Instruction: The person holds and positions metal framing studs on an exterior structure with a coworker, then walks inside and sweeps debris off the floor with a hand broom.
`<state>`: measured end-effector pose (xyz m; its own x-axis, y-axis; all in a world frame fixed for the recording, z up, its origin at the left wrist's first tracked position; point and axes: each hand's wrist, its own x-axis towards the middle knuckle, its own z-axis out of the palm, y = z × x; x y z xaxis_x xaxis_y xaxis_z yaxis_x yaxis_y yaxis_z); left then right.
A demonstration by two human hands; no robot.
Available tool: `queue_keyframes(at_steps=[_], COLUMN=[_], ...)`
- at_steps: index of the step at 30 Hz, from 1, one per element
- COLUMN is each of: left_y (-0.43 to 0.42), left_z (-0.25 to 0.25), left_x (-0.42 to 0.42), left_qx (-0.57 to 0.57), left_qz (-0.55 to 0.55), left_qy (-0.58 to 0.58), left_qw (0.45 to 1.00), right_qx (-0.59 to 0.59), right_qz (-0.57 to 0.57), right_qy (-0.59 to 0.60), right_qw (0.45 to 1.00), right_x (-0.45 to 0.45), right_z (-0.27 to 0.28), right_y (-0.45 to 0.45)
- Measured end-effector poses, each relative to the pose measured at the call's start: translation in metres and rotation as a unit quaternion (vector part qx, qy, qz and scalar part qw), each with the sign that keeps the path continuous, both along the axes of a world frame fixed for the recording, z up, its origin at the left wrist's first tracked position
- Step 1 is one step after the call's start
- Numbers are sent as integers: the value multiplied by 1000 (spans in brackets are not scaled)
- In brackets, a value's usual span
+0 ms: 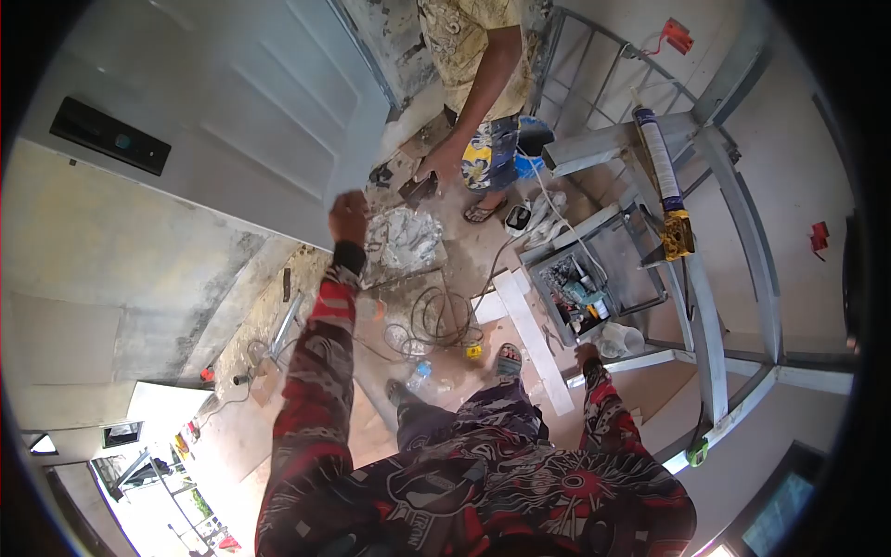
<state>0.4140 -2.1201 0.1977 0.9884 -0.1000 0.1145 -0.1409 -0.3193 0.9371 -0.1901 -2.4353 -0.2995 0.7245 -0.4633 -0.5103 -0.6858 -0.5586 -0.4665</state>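
Observation:
My left hand (349, 219) is raised in front of me at the lower edge of a grey panelled door (288, 102). Its fingers look curled; what lies inside them, if anything, is hidden. Low at my side, my right hand (587, 353) is near the end of a pale metal rail (640, 362). It is too small and dark to make out its fingers. Close to it are a crumpled clear plastic bag (620, 340) and an open toolbox (568, 295) with tools and bottles inside.
Another person (478, 74) stands ahead, an arm reaching down. A metal frame (742, 241) rises on the right, with a sealant tube in a caulking gun (664, 176) on it. Coiled cable (441, 316), a white plastic sheet (408, 237) and a long white strip (534, 339) lie on the floor.

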Motion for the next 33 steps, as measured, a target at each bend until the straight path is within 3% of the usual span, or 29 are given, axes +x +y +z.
queue_keyframes(at_steps=[1, 3, 4, 6, 9, 11, 12, 15, 17, 20, 21, 22, 23, 24, 25, 26, 28, 29, 30, 31, 32, 33], left_y=[-2, -23, -41, -59, -73, -74, -50, 36, 96, 232, 247, 239, 225, 231, 237, 264, 252, 224, 242, 225, 197, 178], left_z=[2, 60, 84, 94, 102, 108, 93, 26, -11, -136, -155, -157, -165, -185, -203, -252, -268, -245, -279, -269, -242, -229], left_x=[30, 48, 58, 91, 96, 43, 38, 1, -39, -113, -152, -192, -218, -244, -263, -291, -321, -327, -333, -325, -311, -290], left_qx=[42, 149, 168, 222, 267, 164, 117, -46, -138, 115, 30, -13, 7, 36, -1, 152, 323, 346, 322, 307, 292, 274], left_qz=[-39, -210, -226, -331, -313, -211, -205, -15, 176, 17, 6, 71, 179, 155, 154, 25, -102, -99, -175, -141, -104, -65], left_qy=[-64, -42, 59, -3, -30, 17, 30, 73, 205, 140, 192, 266, 352, 387, 485, 400, 317, 339, 192, 240, 289, 338], left_qw=[996, 965, 958, 917, 911, 963, 971, 996, 953, 983, 981, 961, 919, 908, 861, 904, 886, 869, 910, 910, 906, 898], right_qx=[-213, -120, -111, -101, -80, -63, -61, -77, -95, -149, -167, -200, -149, -146, -146, -109, -72, 33, 21, -53, 83, 55], right_qz=[172, 13, -24, -85, -151, -186, -194, -162, -106, -32, -8, 9, 80, 54, 21, 36, 48, 24, 22, 59, -47, -76], right_qy=[110, 97, 94, 91, 114, 131, 140, 135, 105, 106, 97, 62, 184, 166, 151, 94, -50, -102, -178, -180, -115, -66], right_qw=[955, 988, 989, 987, 979, 972, 969, 975, 984, 983, 981, 978, 968, 974, 977, 989, 995, 994, 983, 980, 989, 993], right_x=[17, 24, 26, 36, 59, 91, 103, 123, 124, 96, 94, 98, 129, 142, 148, 144, 121, 107, 97, 93, 92, 69], right_z=[-3, 3, 11, 17, 33, 46, 48, 46, 37, -19, -42, -71, 30, 67, 91, 97, 54, 27, 12, 36, 44, 35], right_y=[-2, -25, -29, -29, -37, -46, -49, -63, -71, -102, -115, -118, -121, -119, -113, -110, -113, -115, -105, -86, -66, -50])
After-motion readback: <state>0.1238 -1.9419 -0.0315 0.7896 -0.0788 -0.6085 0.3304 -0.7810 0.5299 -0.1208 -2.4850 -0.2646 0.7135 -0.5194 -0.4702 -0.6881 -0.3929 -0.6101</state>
